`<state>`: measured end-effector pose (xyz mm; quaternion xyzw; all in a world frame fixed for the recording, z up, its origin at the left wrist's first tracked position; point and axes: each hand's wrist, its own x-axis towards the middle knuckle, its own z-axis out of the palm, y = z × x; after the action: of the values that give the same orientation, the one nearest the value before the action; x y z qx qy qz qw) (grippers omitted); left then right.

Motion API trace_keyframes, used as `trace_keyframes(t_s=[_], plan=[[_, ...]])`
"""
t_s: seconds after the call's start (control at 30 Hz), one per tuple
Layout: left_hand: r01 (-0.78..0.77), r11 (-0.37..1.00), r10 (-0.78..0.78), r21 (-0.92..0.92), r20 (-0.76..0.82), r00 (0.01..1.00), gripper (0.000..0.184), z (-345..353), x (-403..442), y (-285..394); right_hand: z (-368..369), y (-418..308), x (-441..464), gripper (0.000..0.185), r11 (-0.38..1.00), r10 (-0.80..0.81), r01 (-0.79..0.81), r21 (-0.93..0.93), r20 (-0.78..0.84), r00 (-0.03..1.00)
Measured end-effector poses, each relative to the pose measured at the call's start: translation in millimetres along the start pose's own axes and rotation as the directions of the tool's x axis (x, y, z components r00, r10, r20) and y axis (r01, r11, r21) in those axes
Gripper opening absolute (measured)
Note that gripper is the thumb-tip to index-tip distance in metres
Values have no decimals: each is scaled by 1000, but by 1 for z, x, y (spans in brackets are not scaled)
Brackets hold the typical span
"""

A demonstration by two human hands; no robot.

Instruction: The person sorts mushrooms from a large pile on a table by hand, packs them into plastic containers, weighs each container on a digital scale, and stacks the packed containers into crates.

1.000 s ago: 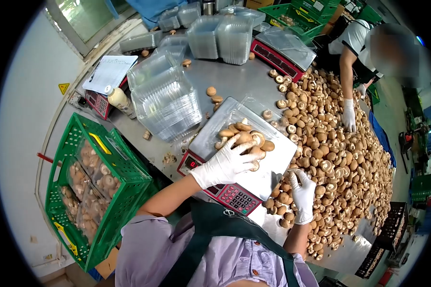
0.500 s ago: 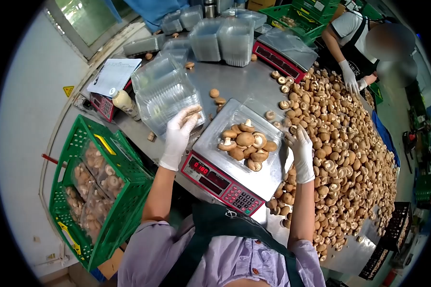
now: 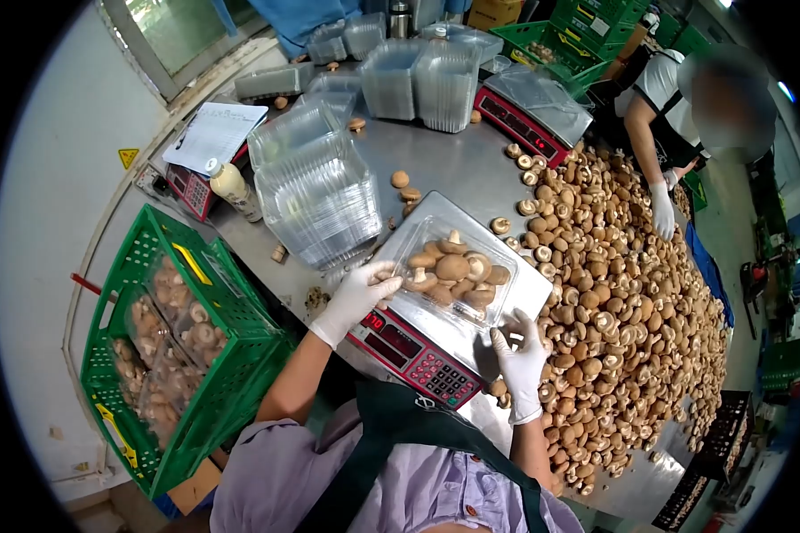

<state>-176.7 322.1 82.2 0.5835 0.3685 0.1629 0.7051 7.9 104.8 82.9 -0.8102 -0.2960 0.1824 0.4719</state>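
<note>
A clear plastic clamshell box (image 3: 471, 306) of brown mushrooms (image 3: 453, 267) sits on the steel pan of a red digital scale (image 3: 418, 355), its lid lying over the mushrooms. My gloved left hand (image 3: 362, 300) is at the box's near left edge, fingers curled together on the rim, and covers part of the scale's display. Close to the near right corner of the box is my gloved right hand (image 3: 521, 360), thumb and fingers apart. Whether its fingertips touch the rim I cannot tell.
Loose mushrooms (image 3: 613, 329) are heaped at right, where a co-worker's gloved hand (image 3: 663, 211) reaches in. Nested clear boxes (image 3: 320, 200) stand behind my left hand. A green crate (image 3: 231, 382) with packed boxes is at left. A bottle (image 3: 231, 188) and second scale (image 3: 524, 124) stand farther back.
The lid has come down over the mushrooms. My left hand has moved from the nested boxes to the box's near left edge. My right hand has moved down and left, toward the near corner.
</note>
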Motion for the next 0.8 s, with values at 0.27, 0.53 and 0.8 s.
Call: trace_keyframes(t_s=[0.27,0.53,0.8], plan=[[25,976,-35,-215,-43,998,15,13,-3,-17,8,12,13,9,659,257,-451,601,384,887],[-399,860,408,317,40,912,37,15,-10,-16,-9,25,14,23,880,-471,471,-64,26,882],[-622,513,720,592,97,687,17,17,-11,-24,-17,5,23,37,613,-758,702,-364,-20,652]])
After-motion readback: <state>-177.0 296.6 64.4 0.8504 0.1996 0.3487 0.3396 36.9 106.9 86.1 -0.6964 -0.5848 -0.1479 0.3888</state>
